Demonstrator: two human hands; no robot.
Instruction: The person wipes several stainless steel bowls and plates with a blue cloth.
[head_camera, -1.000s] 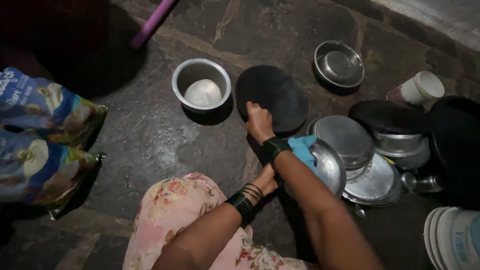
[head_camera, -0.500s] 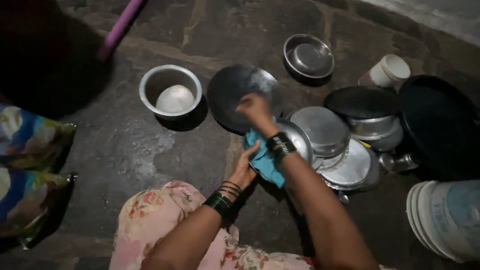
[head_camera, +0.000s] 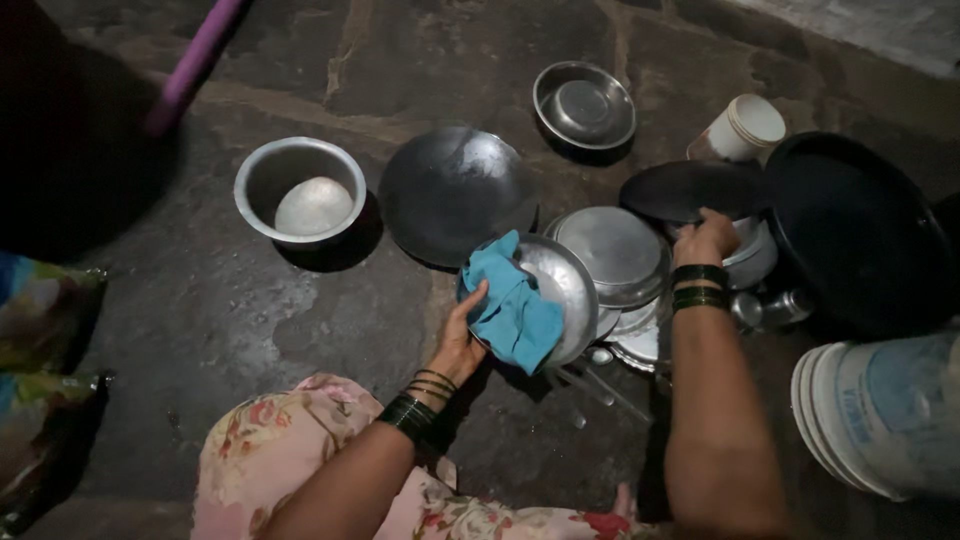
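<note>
On the stone floor, centre: left hand (head_camera: 462, 338) pinching blue cloth (head_camera: 513, 310) against tilted steel plate (head_camera: 560, 290); right hand (head_camera: 704, 240) closing on black lid (head_camera: 690, 188) over stacked pots. Risking stack toppling if lid tugged. Steel bowl (head_camera: 298, 190) holding smaller dish.

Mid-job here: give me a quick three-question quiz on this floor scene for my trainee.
1. True or false: the left hand is on the blue cloth.
2. What does the right hand touch? A) white cup B) dark lid C) purple handle
3. Fill in: the blue cloth lies in a steel ____.

Key: 1 true. 2 B, the dark lid on the pot stack; the white cup and purple handle stand apart. 3 plate.
</note>
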